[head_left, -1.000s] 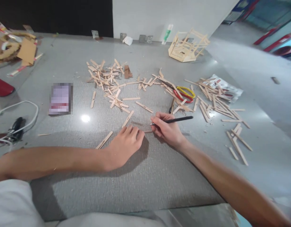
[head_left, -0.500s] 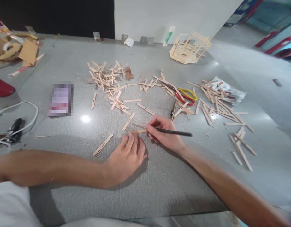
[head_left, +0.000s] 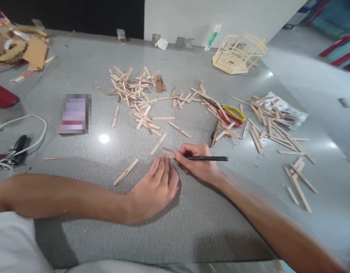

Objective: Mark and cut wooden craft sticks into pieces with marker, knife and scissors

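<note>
My right hand (head_left: pixel 199 161) is closed around a black pen (head_left: pixel 213 159), whose back end points right; its tip is hidden by the fingers. Under the fingertips of my left hand (head_left: pixel 159 182), pressed to the table, lies a wooden craft stick (head_left: pixel 171 156), mostly covered. A thin greyish strip (head_left: pixel 167 150) lies just beyond it. Left of my left hand rests a pair of craft sticks (head_left: pixel 126 172) side by side, and a single craft stick (head_left: pixel 158 144) lies farther back.
Loose sticks (head_left: pixel 129 87) are heaped behind my hands, with another pile (head_left: pixel 273 125) to the right. Scissors with red and yellow handles (head_left: pixel 232 115) lie between. A stick-built frame (head_left: pixel 234 57) stands at the back. A blurred purple item (head_left: pixel 74 113) and white cable (head_left: pixel 29 116) are left.
The view has shifted slightly, so the table things appear farther right and mostly higher. My right hand keeps the pen near the stick, and my left hand stays pressed down on it.
</note>
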Demonstrator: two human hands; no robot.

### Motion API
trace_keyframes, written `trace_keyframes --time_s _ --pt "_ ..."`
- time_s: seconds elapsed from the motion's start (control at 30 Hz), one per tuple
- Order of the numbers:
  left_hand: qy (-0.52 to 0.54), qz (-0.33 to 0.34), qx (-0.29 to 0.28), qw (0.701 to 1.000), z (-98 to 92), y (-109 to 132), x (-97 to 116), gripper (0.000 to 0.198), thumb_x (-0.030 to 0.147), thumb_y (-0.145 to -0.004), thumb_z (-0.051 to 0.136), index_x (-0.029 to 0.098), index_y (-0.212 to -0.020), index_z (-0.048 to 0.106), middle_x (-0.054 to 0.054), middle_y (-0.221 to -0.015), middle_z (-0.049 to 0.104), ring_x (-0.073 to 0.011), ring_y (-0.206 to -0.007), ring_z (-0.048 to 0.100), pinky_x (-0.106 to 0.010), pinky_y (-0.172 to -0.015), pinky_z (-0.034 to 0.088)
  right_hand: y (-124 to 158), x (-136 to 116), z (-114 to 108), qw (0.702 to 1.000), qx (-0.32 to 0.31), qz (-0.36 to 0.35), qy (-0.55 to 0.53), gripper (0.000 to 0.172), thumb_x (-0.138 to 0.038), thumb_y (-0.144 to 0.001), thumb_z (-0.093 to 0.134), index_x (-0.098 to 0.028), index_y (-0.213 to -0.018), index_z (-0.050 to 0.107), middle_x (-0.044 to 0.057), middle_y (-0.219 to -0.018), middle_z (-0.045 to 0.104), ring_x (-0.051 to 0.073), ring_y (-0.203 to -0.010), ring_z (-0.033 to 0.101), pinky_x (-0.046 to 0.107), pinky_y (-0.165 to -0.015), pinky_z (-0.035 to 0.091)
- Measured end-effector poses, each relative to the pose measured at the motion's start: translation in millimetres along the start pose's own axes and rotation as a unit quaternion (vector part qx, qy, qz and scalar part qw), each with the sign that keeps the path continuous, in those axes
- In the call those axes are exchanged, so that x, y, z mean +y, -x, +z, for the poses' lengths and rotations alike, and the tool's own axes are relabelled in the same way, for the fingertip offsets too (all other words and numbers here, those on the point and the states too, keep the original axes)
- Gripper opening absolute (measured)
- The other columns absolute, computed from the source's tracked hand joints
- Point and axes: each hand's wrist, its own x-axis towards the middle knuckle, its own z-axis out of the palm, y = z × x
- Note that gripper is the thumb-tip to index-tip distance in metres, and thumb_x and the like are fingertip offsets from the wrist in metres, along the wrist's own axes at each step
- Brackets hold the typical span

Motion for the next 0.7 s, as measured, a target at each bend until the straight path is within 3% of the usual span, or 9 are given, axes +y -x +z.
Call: trace_keyframes --time_s 0.37,0.6,0.7 --pt "-0.008 -0.002 -0.001 1.0 0.1 -0.9 -0.3 0.048 0.036 -0.106 0.044 -0.004 -0.123 0.063 -0.029 -0.125 0.072 -0.035 -0.118 0.071 -0.046 -0.108 0.048 -3.9 -1.7 -0.9 0.997 -0.019 0.037 -0.071 0.047 -0.046 -0.093 0.071 -0.02 -0.059 0.053 -0.006 -0.041 0.052 0.007 -0.034 0.043 0.022 -0.04 0.034" --pt "0.009 0.01 -0.022 1.0 -3.1 -2.4 -1.6 0.05 0.034 -0.108 0.042 -0.005 -0.127 0.065 -0.03 -0.127 0.07 -0.0318 -0.112 0.067 -0.04 -0.088 0.051 -2.5 -0.4 -0.2 0.996 -0.016 0.043 -0.076 0.045 -0.043 -0.095 0.069 -0.02 -0.06 0.052 -0.005 -0.044 0.053 0.006 -0.034 0.045 0.021 -0.037 0.03" --pt "0.007 0.01 -0.029 1.0 -3.3 -2.5 -1.0 0.05 0.035 -0.109 0.04 -0.004 -0.129 0.066 -0.028 -0.127 0.071 -0.0307 -0.11 0.069 -0.039 -0.086 0.05 -1.8 -1.5 0.3 0.997 -0.016 0.039 -0.067 0.047 -0.046 -0.097 0.066 -0.021 -0.06 0.051 -0.005 -0.044 0.053 0.007 -0.035 0.046 0.022 -0.038 0.032"
